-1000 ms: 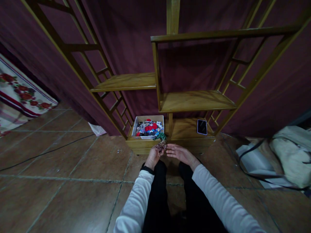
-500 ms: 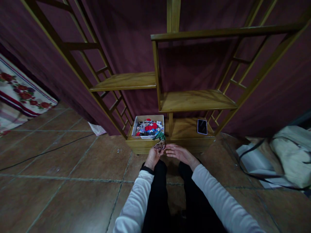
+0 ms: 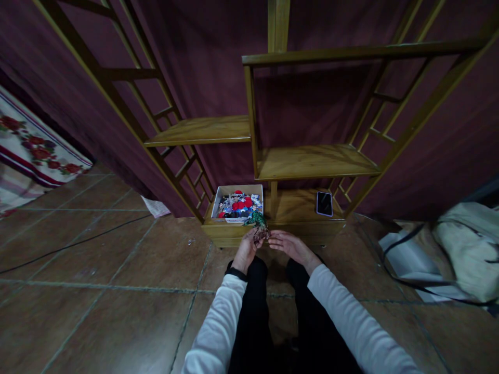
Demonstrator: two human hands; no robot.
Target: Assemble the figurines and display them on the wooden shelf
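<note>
In front of my knees, my left hand [image 3: 247,249] is closed around the lower part of a small figurine [image 3: 259,226], green on top with a reddish-brown, rough base. It stands roughly upright just in front of the box. My right hand [image 3: 290,245] is beside it on the right, fingers stretched out and parted, the fingertips at the edge of the base. Whether they press on it I cannot tell. Behind the figurine, a shallow open box [image 3: 213,209] is full of small colourful figures [image 3: 240,203], many red, blue and white.
The box stands on the low wooden base of a shelf unit [image 3: 296,205], with a phone or tablet [image 3: 324,203] to the right. Wooden shelves [image 3: 315,162] overhang it. A cable [image 3: 78,244] crosses the tiles at left; a pale bag [image 3: 468,249] with a strap lies at right.
The figurine has turned a little in my left hand and shifted slightly to the right. My right hand has moved slightly to the right along with it. The box and phone have not moved.
</note>
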